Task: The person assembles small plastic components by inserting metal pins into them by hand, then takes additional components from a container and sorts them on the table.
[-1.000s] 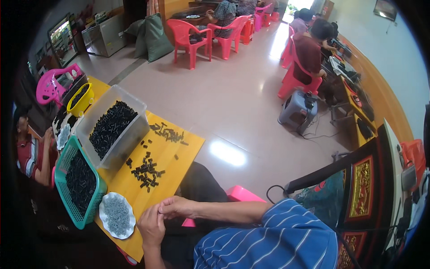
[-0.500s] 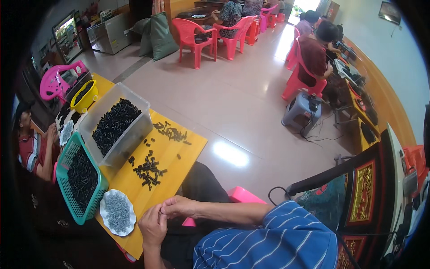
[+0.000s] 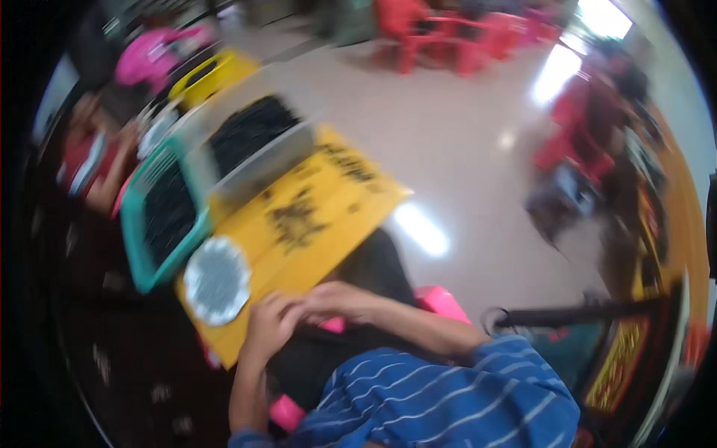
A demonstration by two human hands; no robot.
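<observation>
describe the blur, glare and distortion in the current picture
Head view: blur softens the whole picture, smearing the black pieces, left hand and right hand; head view: white glare streaks the floor; head view: fisheye bows the wooden trim near the right rim.

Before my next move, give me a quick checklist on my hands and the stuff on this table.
1. Hands together: ok, left hand and right hand meet by the yellow table.
2. Something pinched between them: cannot tell, blur hides it.
3. Scalloped white plate near the left hand, stocked: ok, it holds many small grey pieces.
4. Loose black pieces on the tabletop: ok, scattered beyond your hands.
5. Teal basket stocked: ok, black contents show inside.
6. Sharp view: not ok, everything is smeared.
</observation>
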